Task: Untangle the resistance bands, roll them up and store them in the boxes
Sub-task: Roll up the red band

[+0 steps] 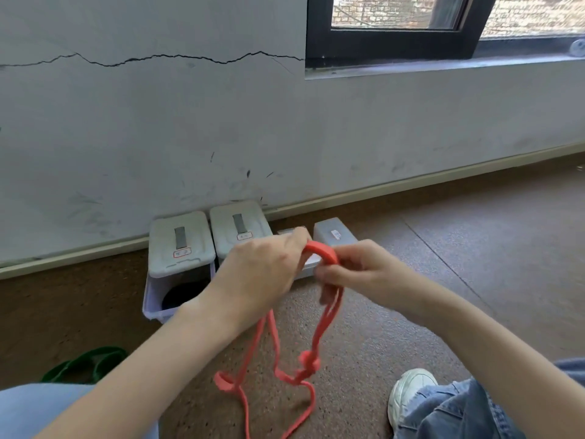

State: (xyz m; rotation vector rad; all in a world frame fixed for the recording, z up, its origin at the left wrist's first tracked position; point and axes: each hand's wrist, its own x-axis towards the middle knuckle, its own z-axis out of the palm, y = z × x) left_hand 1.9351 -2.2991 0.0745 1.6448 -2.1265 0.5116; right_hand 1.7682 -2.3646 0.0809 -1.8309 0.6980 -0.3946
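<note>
Both hands (262,274) (357,274) hold a knotted, dangling red band (319,250).

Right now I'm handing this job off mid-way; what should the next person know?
Left hand and right hand both grip the red band at its top loop, above the floor.
The red band hangs down, still knotted near its low end.
Green band lies on the floor, left.
Leftmost box holds something dark; its lid sits on top.
Left: undo knot, roll, store red, then green.

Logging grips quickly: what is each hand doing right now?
Left hand: grips the arched top of the red rubber resistance band.
Right hand: pinches the same band.
</note>
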